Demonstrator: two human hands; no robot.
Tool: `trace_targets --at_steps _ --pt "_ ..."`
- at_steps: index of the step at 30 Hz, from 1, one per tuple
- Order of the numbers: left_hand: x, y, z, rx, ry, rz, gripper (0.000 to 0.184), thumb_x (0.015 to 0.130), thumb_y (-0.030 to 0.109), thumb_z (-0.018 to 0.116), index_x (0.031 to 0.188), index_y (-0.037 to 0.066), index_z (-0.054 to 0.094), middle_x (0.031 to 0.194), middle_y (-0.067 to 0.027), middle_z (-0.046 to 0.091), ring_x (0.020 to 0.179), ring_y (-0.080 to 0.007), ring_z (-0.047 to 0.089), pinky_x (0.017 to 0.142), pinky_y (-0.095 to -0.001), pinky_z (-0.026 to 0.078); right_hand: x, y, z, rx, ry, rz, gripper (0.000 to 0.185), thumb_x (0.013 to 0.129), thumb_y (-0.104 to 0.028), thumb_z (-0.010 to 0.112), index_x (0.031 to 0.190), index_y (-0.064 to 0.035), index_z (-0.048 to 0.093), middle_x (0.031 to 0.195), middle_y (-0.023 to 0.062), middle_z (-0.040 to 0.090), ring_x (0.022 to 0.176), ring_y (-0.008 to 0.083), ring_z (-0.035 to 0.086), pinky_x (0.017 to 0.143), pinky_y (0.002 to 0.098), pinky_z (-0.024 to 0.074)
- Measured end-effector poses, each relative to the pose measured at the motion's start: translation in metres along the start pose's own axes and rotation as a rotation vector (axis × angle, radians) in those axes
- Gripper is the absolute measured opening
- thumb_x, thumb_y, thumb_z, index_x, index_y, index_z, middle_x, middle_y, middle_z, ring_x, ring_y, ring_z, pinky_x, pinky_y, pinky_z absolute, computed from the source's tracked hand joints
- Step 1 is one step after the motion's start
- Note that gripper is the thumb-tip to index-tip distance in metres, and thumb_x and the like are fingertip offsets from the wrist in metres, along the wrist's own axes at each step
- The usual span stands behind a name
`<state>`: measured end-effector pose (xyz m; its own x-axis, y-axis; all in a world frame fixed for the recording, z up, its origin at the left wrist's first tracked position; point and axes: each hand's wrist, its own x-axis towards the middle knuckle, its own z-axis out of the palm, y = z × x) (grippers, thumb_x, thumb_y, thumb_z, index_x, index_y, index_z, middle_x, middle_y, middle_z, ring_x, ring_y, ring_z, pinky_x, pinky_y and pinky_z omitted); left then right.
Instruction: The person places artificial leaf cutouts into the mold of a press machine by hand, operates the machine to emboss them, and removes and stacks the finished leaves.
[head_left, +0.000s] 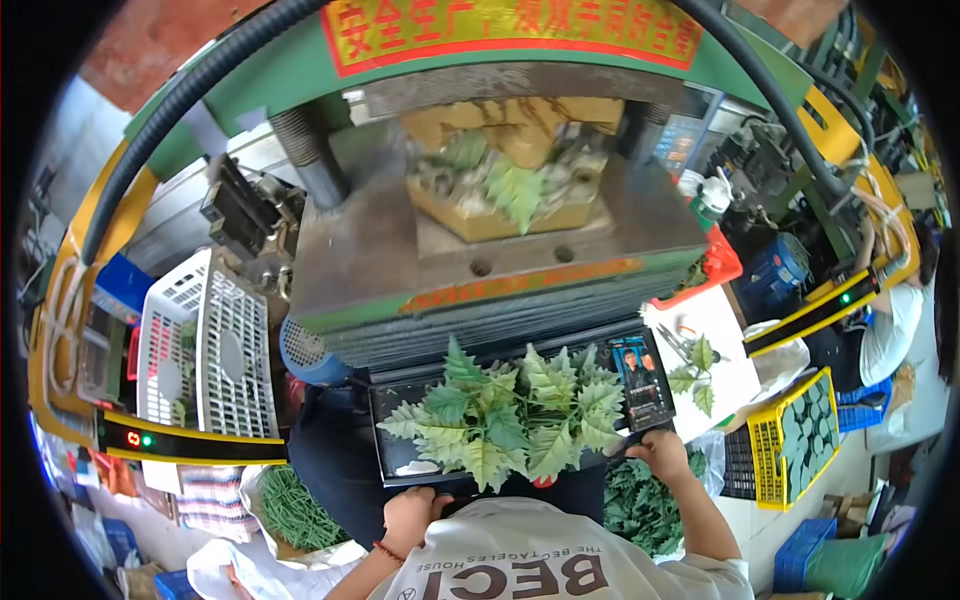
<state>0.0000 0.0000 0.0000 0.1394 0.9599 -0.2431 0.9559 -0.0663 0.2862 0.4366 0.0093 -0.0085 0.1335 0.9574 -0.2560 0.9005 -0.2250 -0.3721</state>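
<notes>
A black tray [388, 466] lies before my lap, with pale and darker green artificial leaves [500, 410] heaped on it. My left hand [412, 515] is closed, its fingers curled just below the tray's front edge. What it holds, if anything, is hidden. At the tray's front right corner my right hand [662, 457] is closed, with thumb and fingers beside a phone [641, 380]. A thin greyish thing shows near its fingertips, too small to name. Ahead stands a press with a brass-coloured mould [500, 215], a green leaf [517, 195] hanging at its middle.
Yellow-and-black sensor bars [190, 446] [815, 318] flank the press. A white plastic basket [235, 350] stands left, and a bag of green stems [298, 510] lies below it. Loose leaves [703, 380] lie on a white surface at right. Beyond are a yellow crate [765, 450] and another person [893, 330].
</notes>
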Motion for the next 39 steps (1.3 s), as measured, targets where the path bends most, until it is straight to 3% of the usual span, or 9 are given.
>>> trace_targets --at_steps 10,12,14,16,20,26,29,34,39 --pt "0.004 0.006 -0.036 -0.048 -0.096 0.059 0.04 0.082 0.04 0.063 0.065 0.004 0.062 0.066 -0.0133 0.063 0.06 -0.0333 0.058 0.054 -0.0392 0.045 -0.008 -0.013 -0.015 -0.082 0.021 -0.013 0.036 0.071 -0.031 0.077 0.061 -0.0038 0.056 0.059 0.0097 0.057 0.051 0.0274 0.049 0.052 0.0372 0.0432" --pt "0.028 0.021 -0.101 -0.579 -0.186 -0.017 0.028 0.086 0.03 0.065 0.081 0.003 0.069 0.066 -0.0074 0.062 0.049 -0.0187 0.049 0.048 -0.029 0.042 -0.01 -0.06 -0.052 -0.19 0.058 -0.066 0.029 0.074 -0.024 0.076 0.065 -0.0028 0.059 0.06 0.0093 0.058 0.051 0.0246 0.05 0.052 0.035 0.0434" --pt "0.063 0.022 -0.125 -0.815 0.185 0.164 0.029 0.084 0.028 0.069 0.088 -0.001 0.068 0.065 -0.0047 0.059 0.05 -0.012 0.045 0.048 -0.0243 0.038 -0.003 -0.114 -0.082 0.567 0.251 -0.194 0.009 0.08 -0.008 0.069 0.081 -0.0008 0.063 0.071 0.0074 0.059 0.055 0.0167 0.049 0.052 0.0291 0.0426" --pt "0.097 0.041 -0.16 -0.75 0.088 0.126 0.037 0.084 0.031 0.07 0.095 -0.004 0.066 0.065 -0.0029 0.057 0.05 -0.0104 0.044 0.047 -0.0227 0.035 0.017 -0.136 -0.08 1.026 -0.002 -0.32 0.009 0.084 0.001 0.062 0.093 0.0001 0.063 0.084 0.0057 0.058 0.061 0.0116 0.049 0.053 0.024 0.0407" --pt "0.15 0.052 -0.155 -0.975 -0.17 0.068 0.025 0.083 0.021 0.07 0.097 0.001 0.069 0.06 0.0018 0.048 0.05 -0.0074 0.037 0.046 -0.0214 0.028 0.056 -0.155 -0.067 1.079 -0.191 -0.38 0.015 0.084 0.004 0.06 0.098 0.0 0.062 0.089 0.0043 0.056 0.071 0.011 0.052 0.062 0.0206 0.0428" --pt "0.077 0.059 -0.169 -0.333 0.801 0.788 0.007 0.077 0.013 0.071 0.082 0.009 0.074 0.058 0.0021 0.044 0.05 -0.0121 0.035 0.045 -0.0249 0.03 0.026 -0.175 -0.114 0.784 0.119 -0.679 0.019 0.082 0.0 0.066 0.1 -0.0007 0.063 0.089 0.006 0.056 0.066 0.0127 0.05 0.057 0.0224 0.042" --pt "0.056 0.04 -0.109 -0.077 0.915 0.935 0.015 0.076 0.017 0.069 0.089 0.01 0.07 0.063 0.0022 0.041 0.049 -0.0135 0.037 0.049 -0.0261 0.037 0.021 -0.177 -0.117 0.437 0.149 -0.849 0.02 0.081 -0.002 0.067 0.101 0.0003 0.063 0.091 0.0074 0.057 0.068 0.0144 0.052 0.059 0.0237 0.0436" --pt "0.04 0.022 -0.048 -0.086 0.482 0.758 0.023 0.077 0.009 0.059 0.099 0.009 0.066 0.071 -0.0013 0.049 0.053 -0.0173 0.043 0.052 -0.026 0.039 0.038 -0.165 -0.056 0.04 0.176 -0.801 0.023 0.079 -0.006 0.07 0.1 0.0009 0.063 0.096 0.0092 0.058 0.068 0.0159 0.054 0.059 0.0248 0.0449" --pt "0.0 -0.003 -0.102 -0.998 0.078 0.165 0.03 0.084 0.003 0.052 0.113 0.004 0.054 0.087 -0.0078 0.057 0.067 -0.0142 0.055 0.061 -0.0216 0.042 0.012 -0.177 -0.089 0.306 0.331 -0.814 0.025 0.078 -0.01 0.072 0.1 -0.0004 0.063 0.099 0.0092 0.058 0.067 0.0141 0.053 0.055 0.0238 0.0432"
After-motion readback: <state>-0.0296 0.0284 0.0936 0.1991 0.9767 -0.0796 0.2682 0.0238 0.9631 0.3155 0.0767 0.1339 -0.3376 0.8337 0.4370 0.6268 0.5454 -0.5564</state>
